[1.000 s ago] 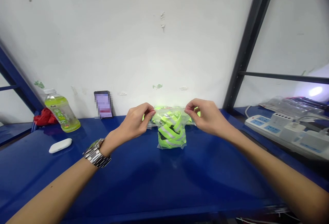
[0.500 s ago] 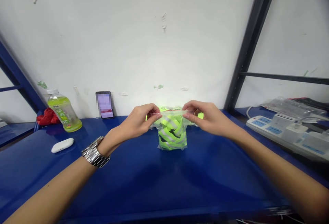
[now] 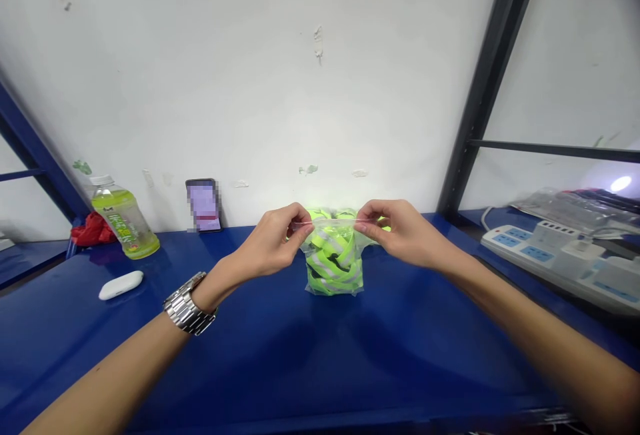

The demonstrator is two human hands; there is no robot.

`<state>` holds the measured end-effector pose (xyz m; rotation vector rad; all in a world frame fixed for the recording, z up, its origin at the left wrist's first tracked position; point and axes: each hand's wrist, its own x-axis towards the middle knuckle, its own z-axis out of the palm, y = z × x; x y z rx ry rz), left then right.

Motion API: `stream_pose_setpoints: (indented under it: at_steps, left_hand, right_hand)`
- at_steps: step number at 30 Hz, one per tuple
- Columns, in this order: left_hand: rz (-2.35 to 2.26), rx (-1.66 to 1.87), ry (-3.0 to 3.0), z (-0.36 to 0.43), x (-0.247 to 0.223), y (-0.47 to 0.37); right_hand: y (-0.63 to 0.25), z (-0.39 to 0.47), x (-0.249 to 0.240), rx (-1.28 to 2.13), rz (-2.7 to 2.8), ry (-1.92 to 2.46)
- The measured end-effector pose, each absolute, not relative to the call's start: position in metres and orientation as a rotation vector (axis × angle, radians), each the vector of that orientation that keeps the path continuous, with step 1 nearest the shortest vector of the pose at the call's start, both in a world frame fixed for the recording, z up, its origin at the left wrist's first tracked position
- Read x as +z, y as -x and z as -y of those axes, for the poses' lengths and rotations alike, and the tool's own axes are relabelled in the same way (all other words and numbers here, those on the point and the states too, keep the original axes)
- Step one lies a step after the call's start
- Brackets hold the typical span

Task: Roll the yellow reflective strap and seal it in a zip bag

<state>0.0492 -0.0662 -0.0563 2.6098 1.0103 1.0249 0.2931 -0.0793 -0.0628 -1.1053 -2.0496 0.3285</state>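
Note:
Between my hands a clear zip bag stands upright on the blue table, packed with folded neon-yellow straps that carry silver reflective stripes. My left hand pinches the left end of the bag's top edge between thumb and fingers. At the right end of the same edge, my right hand pinches in the same way, so the top strip is stretched straight. More neon-yellow packs sit behind the bag against the wall, mostly hidden by it and by my fingers.
On the left are a green drink bottle, a red crumpled bag, a white earbud case and a phone leaning on the wall. A power strip lies at right, beside a dark shelf post.
Both hands have sunk very slightly, still pinching the top edge of the bag. The bag has barely shifted.

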Motion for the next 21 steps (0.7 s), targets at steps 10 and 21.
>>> stream_pose_setpoints:
  at_steps: [10, 21]
  left_hand:
    - [-0.998, 0.904, -2.513, 0.0660, -0.0520, -0.0462]
    - [-0.995, 0.866, -2.585, 0.0667, -0.0474, -0.0470]
  right_hand:
    - [-0.2936, 0.0810, -0.0598, 0.385, 2.036, 1.139]
    - [-0.2866, 0.0826, -0.0626, 0.371, 1.983, 1.104]
